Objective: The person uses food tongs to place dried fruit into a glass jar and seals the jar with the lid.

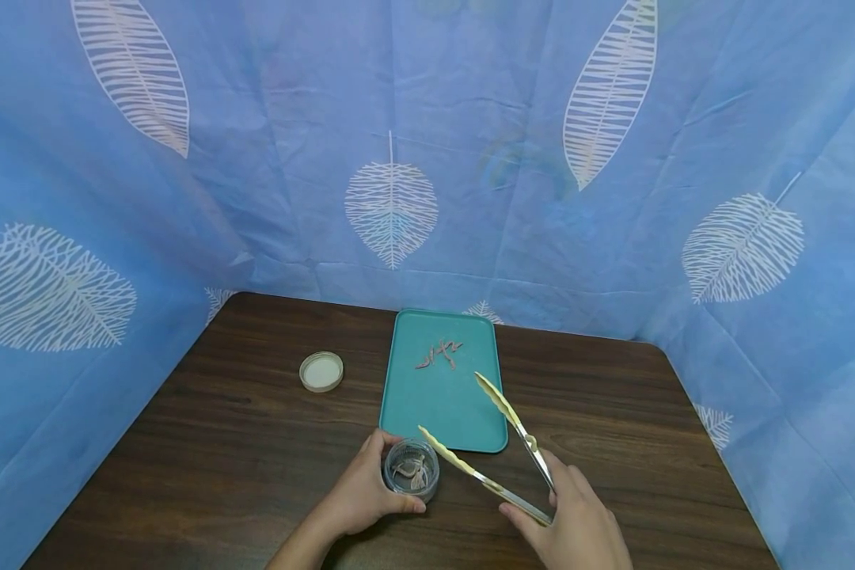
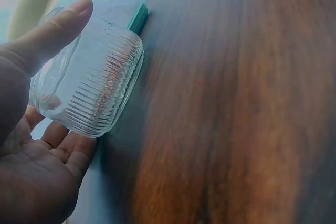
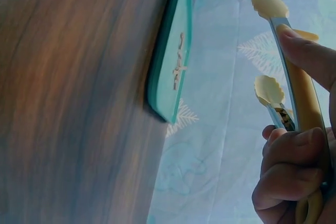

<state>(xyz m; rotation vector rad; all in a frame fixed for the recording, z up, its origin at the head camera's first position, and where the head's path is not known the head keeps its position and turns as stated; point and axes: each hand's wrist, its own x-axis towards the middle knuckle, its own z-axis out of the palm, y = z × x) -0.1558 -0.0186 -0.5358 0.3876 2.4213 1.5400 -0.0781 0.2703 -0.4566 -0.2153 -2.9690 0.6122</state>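
Observation:
My left hand grips a small clear ribbed glass jar, thumb on one side and fingers on the other. Inside the jar lie some pale pinkish strips. In my right hand is a pair of metal tongs with pale yellow tips, their arms spread apart and nothing between them. One tongs tip is beside the jar's rim; the other hangs over the right edge of a teal tray. On that tray's far half lie several thin pinkish strips.
A round lid with a pale inner face lies on the dark wooden table, left of the tray. Blue cloth with white leaf prints hangs behind the table and along both sides.

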